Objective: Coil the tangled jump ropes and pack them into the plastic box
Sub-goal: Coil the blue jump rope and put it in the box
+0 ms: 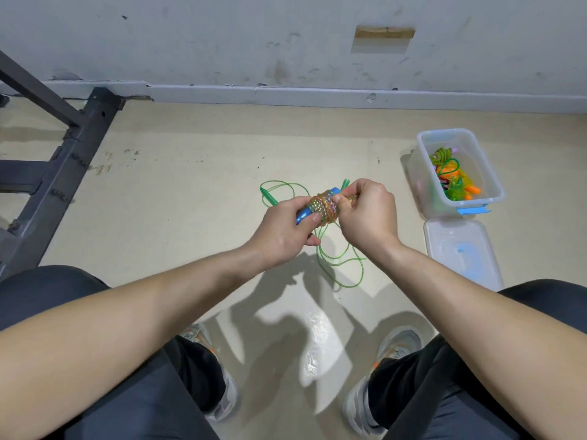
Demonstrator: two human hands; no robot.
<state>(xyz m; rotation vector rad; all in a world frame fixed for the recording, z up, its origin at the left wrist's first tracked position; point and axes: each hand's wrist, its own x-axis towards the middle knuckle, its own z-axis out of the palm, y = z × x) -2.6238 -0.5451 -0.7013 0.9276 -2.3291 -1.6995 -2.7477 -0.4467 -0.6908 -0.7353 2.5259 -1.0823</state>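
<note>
While left hand [282,236] grips the coiled rope [324,209], right hand [370,214] pinches.

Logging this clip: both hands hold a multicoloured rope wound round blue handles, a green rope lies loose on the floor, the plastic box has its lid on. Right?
Not quite. The head view shows the plastic box open, its lid lying on the floor beside it. The left hand, right hand, multicoloured rope and green rope are as stated.
</note>
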